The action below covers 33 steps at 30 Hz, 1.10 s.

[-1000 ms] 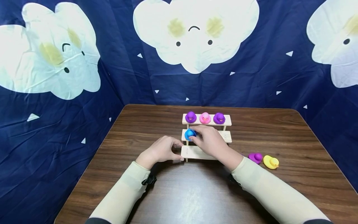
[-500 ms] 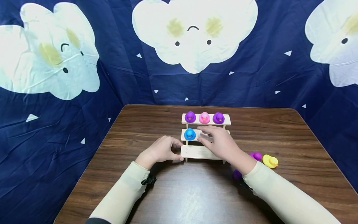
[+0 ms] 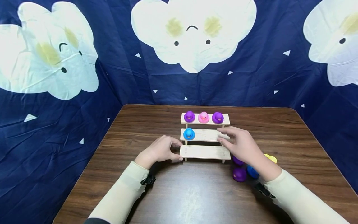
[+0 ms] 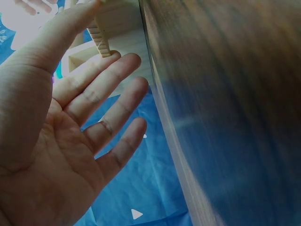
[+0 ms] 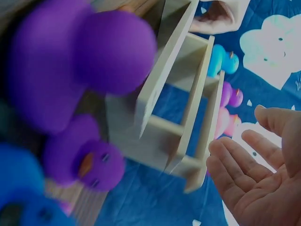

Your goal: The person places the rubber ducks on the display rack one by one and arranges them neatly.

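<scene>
A small three-tier wooden display stand (image 3: 205,151) is on the table. Its left end sits between the thumb and fingers of my left hand (image 3: 160,150), which pinches the lowest tier; in the left wrist view the other fingers (image 4: 124,101) stretch past the wood. A blue rubber duck (image 3: 189,134) sits at the left of the middle tier. On the top tier are a purple duck (image 3: 189,116), a pink duck (image 3: 203,117) and another purple duck (image 3: 217,117). My right hand (image 3: 241,144) hovers at the stand's right end, fingers apart and holding nothing.
Beside the stand's right end, partly under my right forearm, lie a purple duck (image 3: 239,174), a second blue duck (image 3: 252,171) and a yellow duck (image 3: 270,158). A dark blue cloth with clouds (image 3: 194,34) hangs behind the wooden table (image 3: 139,124).
My right hand has let go of the blue duck on the middle tier and moved right, past the stand's end. My left hand stays at the stand's left end.
</scene>
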{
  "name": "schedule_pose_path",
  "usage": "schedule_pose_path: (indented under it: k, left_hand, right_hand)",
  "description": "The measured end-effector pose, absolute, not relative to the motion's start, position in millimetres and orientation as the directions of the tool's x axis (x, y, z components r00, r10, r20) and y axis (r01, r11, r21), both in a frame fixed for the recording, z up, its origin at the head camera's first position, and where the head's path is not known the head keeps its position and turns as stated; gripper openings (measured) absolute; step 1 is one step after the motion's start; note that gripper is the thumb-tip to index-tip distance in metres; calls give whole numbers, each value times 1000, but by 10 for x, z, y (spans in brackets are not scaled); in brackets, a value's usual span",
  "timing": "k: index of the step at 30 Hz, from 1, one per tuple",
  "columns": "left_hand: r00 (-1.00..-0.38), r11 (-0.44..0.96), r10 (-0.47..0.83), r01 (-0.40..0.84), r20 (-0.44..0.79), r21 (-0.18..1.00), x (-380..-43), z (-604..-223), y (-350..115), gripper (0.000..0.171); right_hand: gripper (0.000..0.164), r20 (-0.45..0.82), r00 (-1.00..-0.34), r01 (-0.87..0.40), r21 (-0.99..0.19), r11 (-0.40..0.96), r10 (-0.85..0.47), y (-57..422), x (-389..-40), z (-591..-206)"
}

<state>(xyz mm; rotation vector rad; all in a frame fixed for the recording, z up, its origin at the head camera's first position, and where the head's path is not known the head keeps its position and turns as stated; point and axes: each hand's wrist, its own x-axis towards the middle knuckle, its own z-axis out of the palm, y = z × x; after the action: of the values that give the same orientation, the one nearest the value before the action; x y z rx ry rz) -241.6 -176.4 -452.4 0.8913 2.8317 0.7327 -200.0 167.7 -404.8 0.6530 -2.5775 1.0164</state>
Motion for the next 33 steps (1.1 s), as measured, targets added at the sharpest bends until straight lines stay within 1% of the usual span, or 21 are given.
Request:
schedule_pose_path:
  k: [7, 17, 25, 28, 33]
  left_hand:
    - [-829, 715, 556, 518, 69, 470, -2421, -4529, -1767, 43]
    - [-823, 715, 565, 523, 58, 464, -2427, -4526, -1760, 43]
    - [-822, 712, 567, 524, 57, 466, -2436, -4532, -1759, 44]
    - [-825, 715, 562, 517, 53, 471, -2439, -4539, -1762, 45]
    - [-829, 718, 557, 512, 50, 472, -2446, -4546, -1764, 45]
  right_hand:
    - [35, 402, -882, -449, -563, 694, -244, 1988, -1945, -4114]
    - [39, 366, -916, -365, -585, 725, -166, 2349, -1834, -4141]
    - [39, 363, -923, -324, -545, 773, -131, 2616, -1820, -4165]
    - [38, 334, -934, -300, -535, 790, -129, 2728, -1805, -4194]
    - [43, 249, -960, -243, -523, 817, -126, 2909, -1762, -4241]
